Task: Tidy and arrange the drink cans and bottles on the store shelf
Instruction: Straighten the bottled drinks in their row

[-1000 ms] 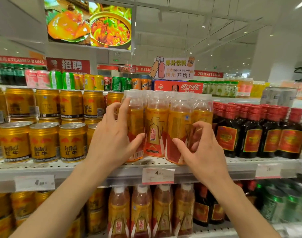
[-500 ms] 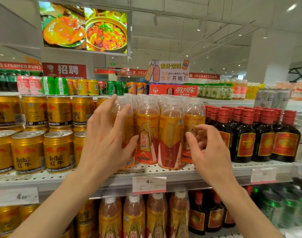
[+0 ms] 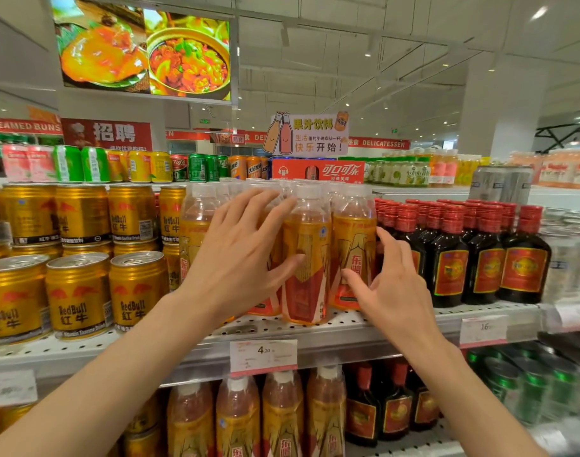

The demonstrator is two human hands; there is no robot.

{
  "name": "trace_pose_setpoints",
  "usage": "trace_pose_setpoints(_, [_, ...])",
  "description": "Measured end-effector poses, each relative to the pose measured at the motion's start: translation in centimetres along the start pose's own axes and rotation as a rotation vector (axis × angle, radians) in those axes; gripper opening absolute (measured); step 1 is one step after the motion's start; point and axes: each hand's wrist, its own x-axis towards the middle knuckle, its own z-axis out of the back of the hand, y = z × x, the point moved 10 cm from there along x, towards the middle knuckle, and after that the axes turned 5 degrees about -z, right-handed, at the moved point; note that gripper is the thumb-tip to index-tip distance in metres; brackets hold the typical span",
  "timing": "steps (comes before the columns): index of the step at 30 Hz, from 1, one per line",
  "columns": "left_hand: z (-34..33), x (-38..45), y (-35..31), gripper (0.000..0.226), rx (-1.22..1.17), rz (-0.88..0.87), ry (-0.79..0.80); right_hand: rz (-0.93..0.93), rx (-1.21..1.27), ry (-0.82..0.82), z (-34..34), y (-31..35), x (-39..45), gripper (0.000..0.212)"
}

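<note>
**Colours on the store shelf**

Gold cans (image 3: pixel 77 291) with red lettering, at the left end of the white perforated shelf (image 3: pixel 364 324); amber bottles (image 3: pixel 306 258) with orange-and-red labels, clear caps; dark bottles (image 3: pixel 522 258) with red caps, red-and-gold labels, right end.

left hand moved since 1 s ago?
Yes. The left hand has shifted right along the orange bottles: it was by the gold cans, and now covers the second front bottle, its fingertips near the third.
</note>
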Motion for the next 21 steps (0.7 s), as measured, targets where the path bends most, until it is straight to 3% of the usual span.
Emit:
trace_pose_setpoints(7, [0.0,0.0,-0.1,0.073,-0.007,-0.003,-0.003,-0.033,-0.034,-0.009,-0.5,0.3,-0.2,0.097])
trace_pose_setpoints(21, [-0.2,-0.5,0.2,0.073,0.010,-0.058,0.000,-0.009,-0.011,-0.093,0.9,-0.5,-0.3,0.094])
